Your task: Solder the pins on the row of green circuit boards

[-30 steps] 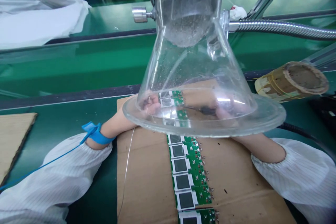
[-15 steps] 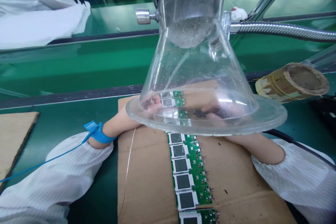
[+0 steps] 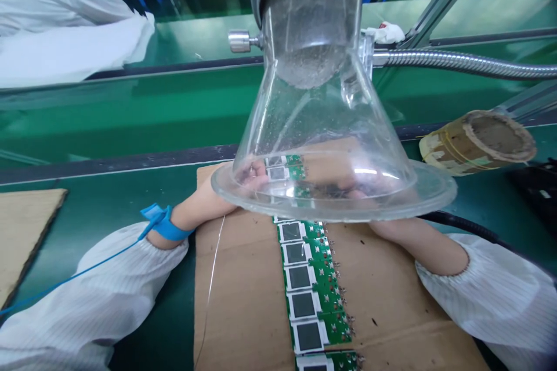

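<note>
Through the clear fume hood (image 3: pixel 322 110) I see my left hand (image 3: pixel 251 177) at the left of a column of green circuit boards (image 3: pixel 333 293) with grey screens. Its fingers are pinched together, and a thin solder wire (image 3: pixel 214 264) trails from beneath it over the cardboard (image 3: pixel 239 301). On the boards' right, my right hand (image 3: pixel 368 194) is closed around a dark tool (image 3: pixel 337 190), blurred by the hood, that looks like a soldering iron. A black cord (image 3: pixel 461 225) runs off behind that wrist. The tool's tip is not clear.
A metal gooseneck (image 3: pixel 456 62) joins the hood from the right. A taped cardboard tube (image 3: pixel 452 145) lies at the back right, near a dark object (image 3: pixel 533 197). Another cardboard sheet (image 3: pixel 26 232) lies left. A blue wrist strap (image 3: pixel 172 226) trails its cord. Across the bench is a person in white (image 3: pixel 65 23).
The view has shifted slightly, so the hood's right rim and the tube appear a little further left. Both hands stay at about the same place beside the boards.
</note>
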The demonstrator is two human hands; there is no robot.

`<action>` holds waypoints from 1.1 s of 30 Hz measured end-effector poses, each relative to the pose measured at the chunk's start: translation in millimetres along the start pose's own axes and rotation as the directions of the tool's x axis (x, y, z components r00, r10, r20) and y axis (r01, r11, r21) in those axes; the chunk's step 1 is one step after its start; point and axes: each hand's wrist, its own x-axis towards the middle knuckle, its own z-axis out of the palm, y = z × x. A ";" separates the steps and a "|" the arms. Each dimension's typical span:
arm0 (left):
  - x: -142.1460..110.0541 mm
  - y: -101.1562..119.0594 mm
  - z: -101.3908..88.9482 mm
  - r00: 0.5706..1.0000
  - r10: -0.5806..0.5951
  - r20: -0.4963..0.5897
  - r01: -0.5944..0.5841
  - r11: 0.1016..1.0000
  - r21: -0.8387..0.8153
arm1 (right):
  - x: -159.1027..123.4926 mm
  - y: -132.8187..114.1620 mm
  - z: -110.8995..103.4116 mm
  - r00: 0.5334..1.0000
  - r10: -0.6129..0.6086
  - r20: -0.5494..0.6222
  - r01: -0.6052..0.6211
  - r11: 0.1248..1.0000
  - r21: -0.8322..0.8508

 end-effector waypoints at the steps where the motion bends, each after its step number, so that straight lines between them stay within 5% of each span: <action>1: 0.1 0.7 0.0 1.000 0.000 0.002 0.000 1.000 -0.004 | 0.4 -0.6 0.2 1.000 -0.014 0.001 0.014 1.000 0.015; 11: 1.0 -5.3 0.6 1.000 0.013 0.020 -0.012 1.000 -0.018 | -3.4 6.8 -5.0 1.000 -0.014 0.011 0.014 1.000 -0.017; 16: 0.8 -12.5 4.5 0.999 0.031 -0.020 -0.032 0.998 -0.051 | -3.3 6.0 -6.0 0.996 -0.037 -0.077 0.030 0.996 -0.082; 23: -3.2 0.5 3.2 0.998 0.068 -0.015 -0.068 0.997 0.025 | -38.1 10.3 -62.3 0.957 -0.064 -0.284 0.000 0.976 -0.218; 25: -4.5 1.6 3.0 0.996 0.080 -0.025 -0.079 0.996 0.042 | -57.9 15.1 -83.9 0.903 -0.016 -0.428 -0.078 0.976 -0.202; 29: -5.2 -0.2 4.5 0.996 0.080 -0.033 -0.077 0.993 0.085 | -91.9 27.9 -108.7 0.665 0.063 -0.744 -0.207 0.973 -0.103; 33: -5.1 -1.8 4.5 0.994 0.109 -0.019 -0.106 0.990 0.098 | -101.7 38.0 -116.5 0.635 0.219 -0.741 -0.235 0.968 0.085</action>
